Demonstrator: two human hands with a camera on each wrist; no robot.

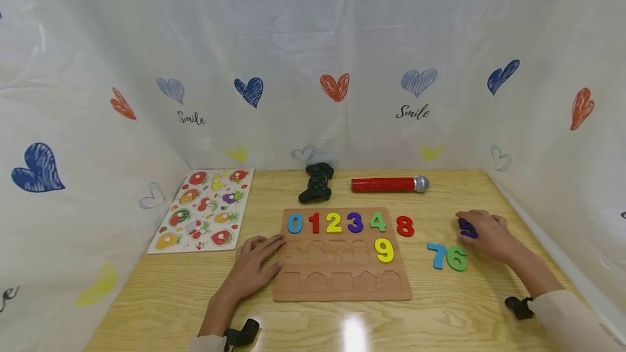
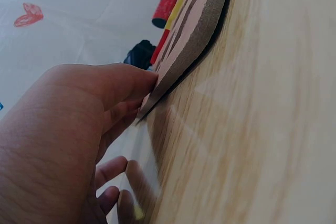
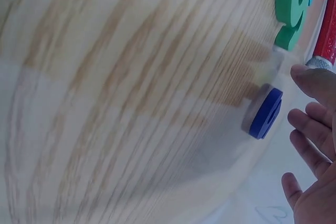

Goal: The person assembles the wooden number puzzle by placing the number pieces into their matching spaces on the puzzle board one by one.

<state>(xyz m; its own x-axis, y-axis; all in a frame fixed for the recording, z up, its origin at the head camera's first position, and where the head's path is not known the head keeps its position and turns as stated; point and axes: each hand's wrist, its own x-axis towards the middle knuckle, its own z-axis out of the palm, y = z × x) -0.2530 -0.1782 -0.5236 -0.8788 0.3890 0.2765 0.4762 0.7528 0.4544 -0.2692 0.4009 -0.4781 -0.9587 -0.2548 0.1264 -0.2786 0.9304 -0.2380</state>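
Observation:
My right hand (image 1: 493, 237) hovers over the purple number 5 (image 1: 467, 228) at the table's right side. In the right wrist view its fingers are spread and relaxed, apart from the purple piece (image 3: 266, 114), which lies on the wood. Close by are the green number 6 (image 1: 457, 258) and the blue number 7 (image 1: 437, 255). My left hand (image 1: 254, 266) rests at the left edge of the wooden number board (image 1: 342, 289), fingertips and thumb touching it. Numbers 0 to 4 fill the board's top row, and a yellow 9 (image 1: 383, 250) sits in the second row's right end.
A red number 8 (image 1: 405, 226) lies just right of the board. Behind it are a red microphone (image 1: 383, 184) and a black game controller (image 1: 318, 182). At the left lies a fruit puzzle board (image 1: 201, 211). A heart-printed curtain (image 1: 293, 42) encloses the table's back and sides.

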